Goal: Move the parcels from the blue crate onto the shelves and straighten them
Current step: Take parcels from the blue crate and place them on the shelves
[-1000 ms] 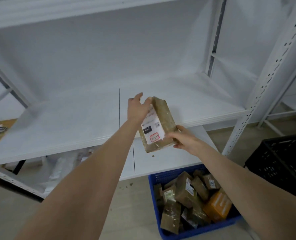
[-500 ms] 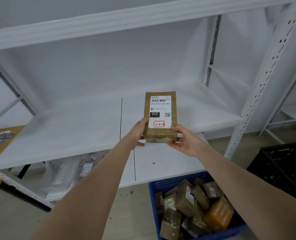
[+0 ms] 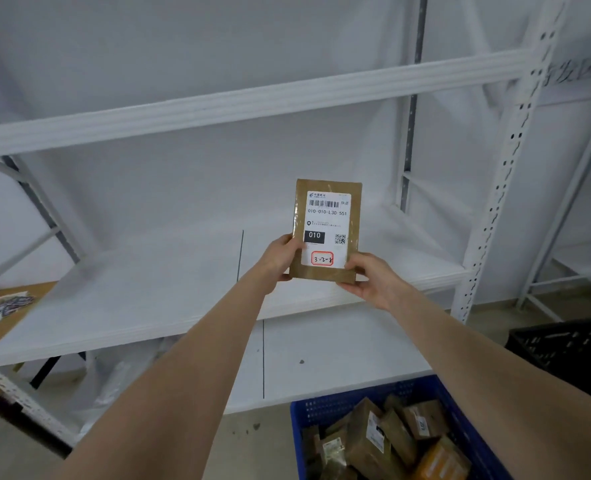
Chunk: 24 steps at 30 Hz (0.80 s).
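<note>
A brown parcel with a white shipping label faces me, held upright above the front of the middle white shelf. My left hand grips its lower left edge and my right hand grips its lower right corner. Whether the parcel's bottom touches the shelf is hidden by my hands. The blue crate stands on the floor at lower right, holding several brown parcels and an orange one.
A higher shelf beam crosses above. The lower shelf lies beneath the middle one. A perforated white upright stands at the right, a black crate beyond it. A wooden surface with papers sits at far left.
The parcel has been turned label-forward and lifted from below the shelf edge up over the middle shelf. My left hand shifted from its top to its lower left edge.
</note>
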Tool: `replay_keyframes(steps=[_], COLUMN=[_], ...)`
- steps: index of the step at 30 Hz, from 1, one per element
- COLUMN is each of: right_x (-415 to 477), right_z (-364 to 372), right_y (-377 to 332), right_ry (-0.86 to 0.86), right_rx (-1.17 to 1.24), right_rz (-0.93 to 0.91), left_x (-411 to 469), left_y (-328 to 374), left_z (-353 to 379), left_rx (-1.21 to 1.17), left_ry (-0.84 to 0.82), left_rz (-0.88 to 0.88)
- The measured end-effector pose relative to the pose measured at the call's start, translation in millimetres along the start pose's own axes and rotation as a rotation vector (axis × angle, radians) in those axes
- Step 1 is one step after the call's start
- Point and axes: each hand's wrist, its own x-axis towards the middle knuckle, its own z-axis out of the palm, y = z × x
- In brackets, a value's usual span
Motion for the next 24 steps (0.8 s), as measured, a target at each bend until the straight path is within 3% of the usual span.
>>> replay_keyframes(steps=[16, 24], right_x=[-43, -40], right_z=[19, 56], right_y=[-181, -243], right_ry=[0.0, 0.042], right_rx=[-0.035, -0.032], right_rz=[-0.519, -0.654], left_x=[-31, -19], left_y=[176, 232], left_z=[-1, -26], left_rx=[-0.059, -0.025], left_ry=[0.054, 0.178], left_rz=[0.515, 0.726])
